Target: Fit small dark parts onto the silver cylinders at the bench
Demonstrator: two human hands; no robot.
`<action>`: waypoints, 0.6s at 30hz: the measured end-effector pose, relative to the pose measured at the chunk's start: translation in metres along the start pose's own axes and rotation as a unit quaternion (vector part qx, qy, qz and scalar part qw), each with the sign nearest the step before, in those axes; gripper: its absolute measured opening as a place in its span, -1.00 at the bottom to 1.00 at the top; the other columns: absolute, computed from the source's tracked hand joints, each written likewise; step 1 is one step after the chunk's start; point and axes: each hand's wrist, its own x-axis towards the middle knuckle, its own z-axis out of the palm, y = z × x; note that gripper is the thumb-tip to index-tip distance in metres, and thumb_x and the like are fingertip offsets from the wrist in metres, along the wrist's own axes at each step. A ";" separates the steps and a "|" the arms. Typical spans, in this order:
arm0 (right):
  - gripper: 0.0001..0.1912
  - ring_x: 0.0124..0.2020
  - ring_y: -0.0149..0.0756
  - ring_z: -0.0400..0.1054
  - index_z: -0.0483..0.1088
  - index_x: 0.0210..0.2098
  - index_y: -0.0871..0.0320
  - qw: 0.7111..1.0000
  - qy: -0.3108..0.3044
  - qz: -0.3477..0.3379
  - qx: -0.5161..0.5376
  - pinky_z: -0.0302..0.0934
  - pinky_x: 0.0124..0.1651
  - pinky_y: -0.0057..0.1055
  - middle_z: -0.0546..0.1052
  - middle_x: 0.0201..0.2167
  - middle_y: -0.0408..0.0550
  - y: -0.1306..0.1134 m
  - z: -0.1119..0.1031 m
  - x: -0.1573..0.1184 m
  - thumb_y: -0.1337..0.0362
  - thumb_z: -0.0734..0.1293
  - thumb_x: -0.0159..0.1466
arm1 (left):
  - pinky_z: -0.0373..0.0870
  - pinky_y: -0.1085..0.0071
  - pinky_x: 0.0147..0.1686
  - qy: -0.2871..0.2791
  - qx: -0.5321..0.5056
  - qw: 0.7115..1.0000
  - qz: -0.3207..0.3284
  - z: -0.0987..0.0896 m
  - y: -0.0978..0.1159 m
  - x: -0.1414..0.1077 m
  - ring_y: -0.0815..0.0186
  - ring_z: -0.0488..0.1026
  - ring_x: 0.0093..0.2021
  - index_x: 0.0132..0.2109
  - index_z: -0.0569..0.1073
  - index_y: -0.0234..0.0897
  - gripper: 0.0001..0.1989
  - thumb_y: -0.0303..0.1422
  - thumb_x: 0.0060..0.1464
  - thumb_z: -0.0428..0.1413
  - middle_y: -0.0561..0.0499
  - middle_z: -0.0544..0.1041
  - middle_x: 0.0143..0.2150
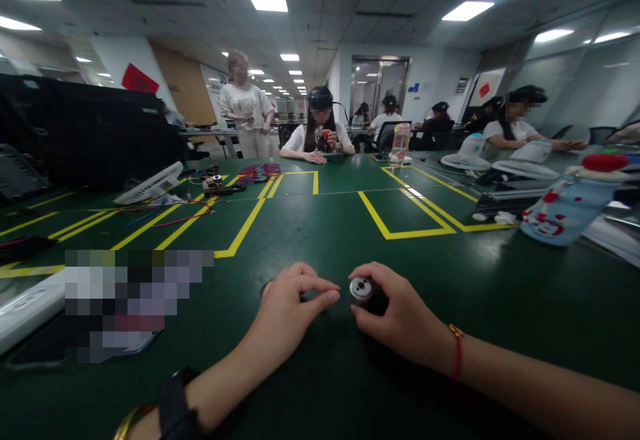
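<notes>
My right hand is wrapped around a small cylindrical motor, thumb and index finger on opposite sides. Its silver round end, with dark holes in it, faces up and toward me, while the dark body is partly hidden by the palm. Just left of the motor, my left hand has thumb and index finger brought together in a pinch, apart from the motor. Anything between those fingertips is too small to make out. Behind the left hand a bit of a dark object shows, mostly covered.
The green table carries yellow tape lines. To the left lie a blurred-out flat item, a white fan and loose wires. A blue bottle with a red top stands right. Across the table sits a person.
</notes>
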 end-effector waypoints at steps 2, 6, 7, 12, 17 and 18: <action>-0.70 -0.24 -0.39 0.29 0.30 -0.17 0.12 1.000 0.005 0.003 0.004 0.21 -0.19 -0.41 0.41 -0.23 -0.11 0.001 0.002 -0.001 0.29 0.32 0.09 | 0.23 0.25 -0.19 -0.030 0.049 0.998 -0.001 0.007 -0.003 -0.001 0.19 0.39 -0.20 -0.31 0.58 0.02 -0.86 -0.16 -0.02 0.15 0.06 0.48 -0.32; -0.70 -0.27 -0.39 0.29 0.30 -0.19 0.13 1.000 -0.001 0.012 0.011 0.22 -0.23 -0.42 0.42 -0.25 -0.09 0.000 0.004 -0.001 0.23 0.34 0.07 | 0.17 0.18 -0.14 -0.050 0.091 0.995 -0.005 0.016 -0.001 -0.002 0.14 0.39 -0.15 -0.32 0.58 0.05 -0.85 -0.12 -0.03 0.15 0.07 0.51 -0.28; -0.71 -0.28 -0.39 0.30 0.30 -0.20 0.13 1.000 0.000 0.019 0.008 0.22 -0.24 -0.43 0.43 -0.26 -0.10 0.000 0.001 0.001 0.24 0.34 0.07 | 0.18 0.20 -0.15 -0.052 0.082 0.995 -0.003 0.015 -0.001 -0.002 0.15 0.39 -0.16 -0.27 0.57 0.04 -0.82 -0.12 -0.03 0.14 0.07 0.51 -0.27; -0.69 -0.40 -0.38 0.32 0.31 -0.22 0.16 0.981 0.052 0.143 -0.118 0.20 -0.38 -0.44 0.45 -0.35 -0.09 0.027 -0.056 0.021 0.18 0.31 0.05 | 0.27 0.35 -0.31 -0.034 0.014 0.999 -0.028 -0.011 -0.012 0.000 0.26 0.40 -0.31 -0.03 0.49 -0.07 -0.64 -0.11 0.05 0.05 0.01 0.49 -0.22; -0.63 -0.42 -0.26 0.32 0.34 -0.35 0.20 0.890 0.117 0.249 -0.363 0.17 -0.39 -0.36 0.45 -0.40 0.01 0.105 -0.142 0.032 0.05 0.31 -0.05 | 0.29 0.32 -0.27 0.056 0.035 0.994 -0.087 -0.034 -0.037 0.010 0.21 0.42 -0.25 -0.11 0.51 -0.20 -0.59 -0.07 0.09 -0.04 -0.03 0.52 -0.19; -0.62 -0.44 -0.26 0.32 0.34 -0.37 0.21 0.876 0.114 0.260 -0.390 0.16 -0.41 -0.36 0.45 -0.43 0.02 0.118 -0.153 0.031 0.03 0.31 -0.06 | 0.29 0.31 -0.25 0.066 0.036 0.993 -0.094 -0.034 -0.041 0.011 0.19 0.42 -0.23 -0.12 0.51 -0.22 -0.58 -0.06 0.09 -0.04 -0.04 0.52 -0.18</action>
